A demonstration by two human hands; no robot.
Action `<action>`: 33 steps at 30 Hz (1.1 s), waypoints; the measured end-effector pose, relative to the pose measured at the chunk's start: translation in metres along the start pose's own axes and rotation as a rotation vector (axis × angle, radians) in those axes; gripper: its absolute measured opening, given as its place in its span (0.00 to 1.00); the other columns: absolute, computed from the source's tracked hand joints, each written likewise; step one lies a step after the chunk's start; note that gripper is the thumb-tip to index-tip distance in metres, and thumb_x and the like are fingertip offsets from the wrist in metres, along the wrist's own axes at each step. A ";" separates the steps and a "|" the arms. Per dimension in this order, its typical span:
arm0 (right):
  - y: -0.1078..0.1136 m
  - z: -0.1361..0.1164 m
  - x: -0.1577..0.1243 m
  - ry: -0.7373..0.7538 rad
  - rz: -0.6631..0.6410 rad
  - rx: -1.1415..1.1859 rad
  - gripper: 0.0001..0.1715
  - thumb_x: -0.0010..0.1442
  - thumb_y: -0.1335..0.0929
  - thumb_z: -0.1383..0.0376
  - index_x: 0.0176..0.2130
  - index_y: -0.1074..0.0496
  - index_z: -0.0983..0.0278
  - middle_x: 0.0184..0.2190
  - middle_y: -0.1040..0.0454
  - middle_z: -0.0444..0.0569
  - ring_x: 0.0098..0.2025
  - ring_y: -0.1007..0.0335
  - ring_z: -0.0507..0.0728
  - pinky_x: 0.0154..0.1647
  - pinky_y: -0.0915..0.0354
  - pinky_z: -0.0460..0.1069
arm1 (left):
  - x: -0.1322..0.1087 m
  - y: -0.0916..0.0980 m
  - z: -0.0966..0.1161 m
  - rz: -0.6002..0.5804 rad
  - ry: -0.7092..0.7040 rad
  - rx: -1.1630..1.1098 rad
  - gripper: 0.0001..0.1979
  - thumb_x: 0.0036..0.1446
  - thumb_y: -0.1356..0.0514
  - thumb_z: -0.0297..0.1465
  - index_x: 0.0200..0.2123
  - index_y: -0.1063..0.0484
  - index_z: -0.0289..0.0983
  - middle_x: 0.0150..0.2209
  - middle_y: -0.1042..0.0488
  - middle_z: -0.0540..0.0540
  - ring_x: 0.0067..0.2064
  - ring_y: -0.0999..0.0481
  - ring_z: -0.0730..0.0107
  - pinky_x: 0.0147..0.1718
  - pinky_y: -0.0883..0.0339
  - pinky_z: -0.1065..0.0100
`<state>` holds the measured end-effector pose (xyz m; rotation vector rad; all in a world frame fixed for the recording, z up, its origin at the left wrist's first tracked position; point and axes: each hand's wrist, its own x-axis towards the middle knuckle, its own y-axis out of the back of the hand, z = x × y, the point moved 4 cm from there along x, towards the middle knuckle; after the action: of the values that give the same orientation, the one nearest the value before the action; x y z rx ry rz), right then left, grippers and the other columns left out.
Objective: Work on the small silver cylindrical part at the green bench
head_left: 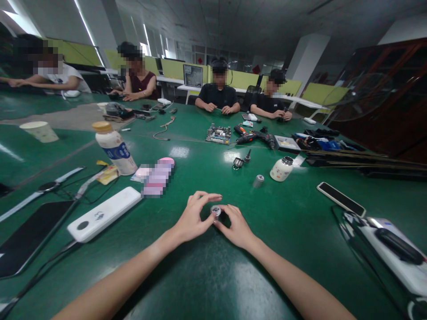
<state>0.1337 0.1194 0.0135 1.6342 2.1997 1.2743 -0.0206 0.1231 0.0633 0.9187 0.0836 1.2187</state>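
A small silver metal cylinder [216, 210] stands upright on the green table between my two hands, its round top showing dark openings. My right hand [236, 226] pinches it from the right with thumb and index finger. From the left, the thumb of my left hand [196, 215] reaches the cylinder's side, while its other fingers stretch out above and behind, apart from the thumb. A similar silver cylinder [258, 181] stands farther right. Behind that lie a small metal cup-like part [238, 163] and a dark pointed part [247, 155].
On the left are a white power bank [105, 214], a bottle [115, 149], a dark tablet-like device [33, 235] and cables. A white jar [281, 169] and a phone [340, 198] lie right. Farther back are a circuit board [218, 134], power drills [255, 137] and several people.
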 end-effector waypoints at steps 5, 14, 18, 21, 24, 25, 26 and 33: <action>0.001 -0.001 -0.001 0.011 0.013 0.006 0.18 0.60 0.32 0.61 0.50 0.33 0.60 0.43 0.26 0.50 0.45 0.31 0.59 0.50 0.37 0.56 | 0.000 -0.001 -0.002 0.061 0.039 0.054 0.18 0.58 0.39 0.35 0.51 0.32 0.43 0.39 0.19 0.49 0.48 0.30 0.59 0.47 0.43 0.57; 0.001 0.000 0.000 -0.027 -0.011 0.002 0.18 0.59 0.31 0.61 0.49 0.33 0.60 0.43 0.26 0.50 0.45 0.32 0.59 0.50 0.38 0.57 | 0.005 0.013 -0.050 0.140 0.084 0.196 0.17 0.57 0.37 0.31 0.50 0.31 0.43 0.37 0.18 0.49 0.48 0.30 0.57 0.48 0.46 0.55; 0.001 0.000 0.000 -0.032 -0.001 -0.008 0.18 0.59 0.31 0.61 0.49 0.33 0.60 0.44 0.26 0.50 0.46 0.32 0.59 0.51 0.38 0.57 | 0.005 0.009 -0.064 0.069 0.116 0.197 0.15 0.57 0.37 0.31 0.48 0.30 0.43 0.37 0.18 0.49 0.47 0.29 0.57 0.47 0.46 0.55; 0.000 0.000 0.000 -0.024 -0.006 -0.014 0.18 0.59 0.31 0.61 0.50 0.33 0.59 0.44 0.26 0.50 0.47 0.31 0.59 0.52 0.39 0.58 | 0.007 0.014 -0.044 0.162 0.103 0.108 0.15 0.57 0.37 0.34 0.48 0.30 0.42 0.37 0.18 0.49 0.47 0.28 0.58 0.49 0.44 0.55; 0.000 0.000 0.000 -0.016 -0.006 -0.010 0.18 0.59 0.31 0.61 0.50 0.33 0.60 0.43 0.26 0.50 0.46 0.31 0.60 0.50 0.38 0.57 | 0.008 0.016 -0.017 0.164 0.034 0.034 0.17 0.56 0.37 0.37 0.49 0.31 0.43 0.37 0.18 0.49 0.48 0.28 0.58 0.50 0.43 0.56; -0.001 0.000 0.000 -0.012 -0.002 -0.007 0.18 0.59 0.31 0.61 0.50 0.33 0.60 0.42 0.26 0.50 0.45 0.31 0.59 0.50 0.38 0.57 | 0.008 0.015 -0.010 0.138 0.014 0.037 0.18 0.56 0.36 0.37 0.50 0.31 0.43 0.38 0.18 0.49 0.48 0.28 0.59 0.49 0.43 0.56; -0.001 0.001 0.000 -0.008 0.000 -0.003 0.18 0.59 0.31 0.61 0.50 0.33 0.60 0.42 0.26 0.50 0.45 0.31 0.59 0.49 0.37 0.57 | 0.007 0.013 -0.006 0.110 -0.002 0.046 0.19 0.56 0.36 0.36 0.51 0.32 0.43 0.38 0.19 0.50 0.48 0.28 0.59 0.49 0.44 0.57; 0.000 0.000 0.000 0.000 -0.003 0.008 0.19 0.60 0.31 0.62 0.51 0.33 0.59 0.43 0.26 0.49 0.45 0.31 0.59 0.50 0.38 0.57 | 0.003 0.003 -0.009 0.016 -0.001 0.040 0.20 0.58 0.38 0.36 0.53 0.34 0.43 0.41 0.19 0.49 0.50 0.29 0.59 0.48 0.44 0.58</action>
<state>0.1336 0.1190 0.0131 1.6331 2.2089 1.2672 -0.0263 0.1305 0.0598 0.9559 0.1005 1.2349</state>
